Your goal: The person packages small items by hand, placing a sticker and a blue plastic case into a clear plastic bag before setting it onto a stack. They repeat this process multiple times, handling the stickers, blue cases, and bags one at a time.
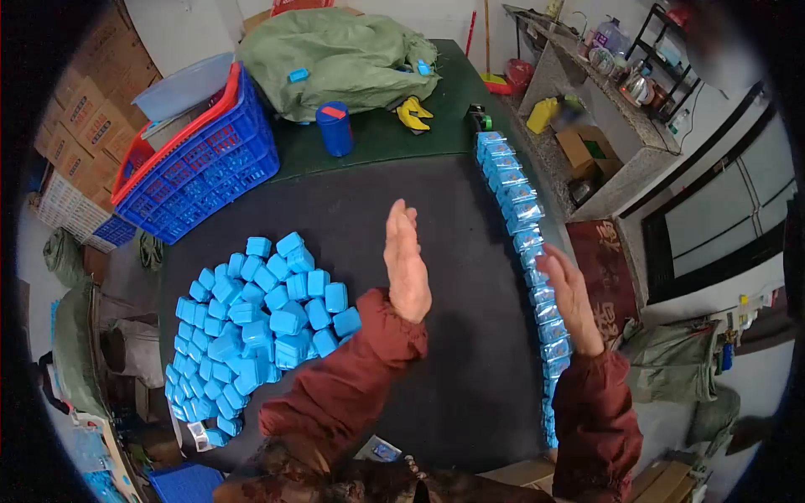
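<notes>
My left hand (407, 270) is raised over the dark table, fingers stretched out and holding nothing. To its left lies a heap of small light-blue rounded boxes (251, 306), the nearest ones close by my sleeve. On the other side, my right hand (572, 295) is flat and empty, fingers extended upward, overlapping a long row of blue packs (521, 205) with shiny printed fronts. This row runs along the table's right edge. Dark table surface (470, 277) shows between my two hands.
At the back left leans a blue crate (210, 163) with a red rim. A green sack (335, 59), a blue canister (334, 130) and a yellow glove-like item (412, 114) lie at the far end. A small printed card (381, 448) is near my body.
</notes>
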A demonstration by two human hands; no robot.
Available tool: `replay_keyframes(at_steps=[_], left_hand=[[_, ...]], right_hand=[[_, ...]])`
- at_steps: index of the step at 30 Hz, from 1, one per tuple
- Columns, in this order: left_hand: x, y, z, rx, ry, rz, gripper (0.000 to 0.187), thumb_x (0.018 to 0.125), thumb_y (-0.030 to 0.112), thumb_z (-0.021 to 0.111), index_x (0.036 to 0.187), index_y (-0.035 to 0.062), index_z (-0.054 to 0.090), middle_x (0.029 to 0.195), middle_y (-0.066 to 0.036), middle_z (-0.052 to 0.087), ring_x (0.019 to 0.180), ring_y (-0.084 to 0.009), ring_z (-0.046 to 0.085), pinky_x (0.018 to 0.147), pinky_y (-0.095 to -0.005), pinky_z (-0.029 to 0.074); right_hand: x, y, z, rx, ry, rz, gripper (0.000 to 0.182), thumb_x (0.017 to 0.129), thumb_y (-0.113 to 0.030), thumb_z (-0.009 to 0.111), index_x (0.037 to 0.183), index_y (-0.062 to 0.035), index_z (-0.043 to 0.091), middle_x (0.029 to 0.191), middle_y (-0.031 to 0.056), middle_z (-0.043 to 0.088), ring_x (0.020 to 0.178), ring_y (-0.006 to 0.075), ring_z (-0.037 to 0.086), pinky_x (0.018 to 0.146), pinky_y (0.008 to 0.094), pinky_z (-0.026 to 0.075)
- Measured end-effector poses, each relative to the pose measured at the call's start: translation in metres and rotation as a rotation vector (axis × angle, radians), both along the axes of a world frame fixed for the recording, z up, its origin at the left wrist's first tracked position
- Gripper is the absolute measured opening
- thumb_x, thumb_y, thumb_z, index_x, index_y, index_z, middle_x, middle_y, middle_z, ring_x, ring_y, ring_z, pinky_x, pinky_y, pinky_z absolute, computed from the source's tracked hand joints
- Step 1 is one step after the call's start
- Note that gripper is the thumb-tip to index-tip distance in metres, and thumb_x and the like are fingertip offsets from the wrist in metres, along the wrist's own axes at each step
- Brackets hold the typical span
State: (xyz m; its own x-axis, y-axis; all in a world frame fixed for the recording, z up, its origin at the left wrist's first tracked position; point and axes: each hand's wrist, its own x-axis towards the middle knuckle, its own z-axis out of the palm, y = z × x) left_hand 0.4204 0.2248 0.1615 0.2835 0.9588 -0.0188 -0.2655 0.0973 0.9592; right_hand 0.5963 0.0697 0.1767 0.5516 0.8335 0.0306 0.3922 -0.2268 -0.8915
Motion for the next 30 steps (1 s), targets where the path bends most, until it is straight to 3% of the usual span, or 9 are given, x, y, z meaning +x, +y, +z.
replay_keyframes(at_steps=[3,4,7,10,13,18,20,27,30], left_hand=[[-0.045,0.001,0.022,0.125,0.12,0.127,0.064,0.093,0.053,0.032,0.138,0.0083,0.033,0.131,-0.01,0.044,0.122,-0.0234,0.038,0.097,-0.0422,0.029],[-0.061,0.002,0.025,0.177,0.122,0.148,0.062,0.093,0.052,0.032,0.137,0.0083,0.035,0.131,-0.009,0.045,0.122,-0.0226,0.038,0.096,-0.0415,0.029],[-0.109,0.007,0.021,0.343,0.15,0.174,0.058,0.094,0.048,0.035,0.135,0.0069,0.037,0.128,-0.01,0.048,0.119,-0.0228,0.041,0.096,-0.0406,0.03],[-0.157,0.013,0.006,0.471,0.15,0.19,0.053,0.095,0.042,0.038,0.133,0.0053,0.039,0.125,-0.011,0.05,0.117,-0.0221,0.044,0.095,-0.0388,0.032],[-0.198,0.007,-0.005,0.486,0.107,0.179,0.038,0.092,0.017,0.052,0.123,-0.0037,0.045,0.115,-0.013,0.053,0.106,-0.0169,0.048,0.091,-0.0284,0.038],[-0.262,-0.026,-0.047,0.652,0.335,-0.037,0.029,0.084,0.008,0.059,0.112,0.0016,0.056,0.111,-0.012,0.055,0.094,-0.0171,0.055,0.071,-0.0274,0.047],[-0.28,-0.055,-0.058,0.48,0.361,-0.156,0.028,0.082,0.004,0.059,0.11,0.0018,0.056,0.109,-0.011,0.055,0.093,-0.0174,0.055,0.068,-0.026,0.046],[-0.317,-0.122,-0.117,0.467,0.371,-0.483,0.027,0.081,-0.002,0.058,0.108,-0.0003,0.056,0.109,-0.008,0.051,0.082,-0.0109,0.051,0.058,-0.021,0.041],[-0.327,-0.14,-0.137,0.564,0.386,-0.507,0.026,0.08,-0.003,0.06,0.106,-0.0009,0.056,0.108,-0.009,0.052,0.081,-0.0111,0.052,0.056,-0.022,0.041]], right_hand=[[-0.053,-0.028,-0.023,-0.128,-0.076,0.124,0.045,0.092,-0.024,0.053,0.127,0.0015,0.044,0.111,0.0131,0.057,0.101,0.0193,0.054,0.086,0.0294,0.042],[-0.077,-0.034,-0.022,-0.119,-0.06,0.151,0.044,0.09,-0.023,0.055,0.124,0.0035,0.045,0.116,0.021,0.053,0.106,0.0311,0.054,0.088,0.0354,0.044],[-0.125,-0.055,-0.051,-0.25,-0.145,0.223,0.041,0.084,-0.015,0.061,0.121,-0.0006,0.049,0.116,0.0202,0.051,0.099,0.0362,0.054,0.082,0.0397,0.046],[-0.173,-0.078,-0.081,-0.248,-0.398,0.314,0.042,0.081,-0.011,0.063,0.12,-0.0023,0.051,0.116,0.019,0.05,0.095,0.0353,0.055,0.078,0.0399,0.046],[-0.217,-0.098,-0.111,-0.175,-0.543,0.429,0.046,0.076,-0.008,0.066,0.12,-0.0039,0.052,0.115,0.0185,0.05,0.092,0.0332,0.055,0.075,0.039,0.045],[-0.28,-0.129,-0.136,-0.098,-0.628,0.597,0.05,0.07,-0.01,0.07,0.117,-0.0048,0.053,0.106,0.0155,0.051,0.086,0.0279,0.054,0.07,0.0367,0.044],[-0.299,-0.149,-0.16,-0.021,-0.617,0.681,0.049,0.069,-0.014,0.072,0.114,-0.004,0.054,0.096,0.0117,0.05,0.079,0.0256,0.052,0.065,0.0366,0.042],[-0.324,-0.151,-0.188,-0.125,-0.543,0.479,0.039,0.063,-0.026,0.078,0.09,-0.0053,0.057,0.073,0.008,0.049,0.065,0.0239,0.051,0.053,0.0343,0.04],[-0.326,-0.15,-0.185,-0.082,-0.532,0.427,0.026,0.066,-0.019,0.075,0.08,-0.0058,0.057,0.071,0.0067,0.053,0.065,0.0248,0.054,0.053,0.0349,0.042]])
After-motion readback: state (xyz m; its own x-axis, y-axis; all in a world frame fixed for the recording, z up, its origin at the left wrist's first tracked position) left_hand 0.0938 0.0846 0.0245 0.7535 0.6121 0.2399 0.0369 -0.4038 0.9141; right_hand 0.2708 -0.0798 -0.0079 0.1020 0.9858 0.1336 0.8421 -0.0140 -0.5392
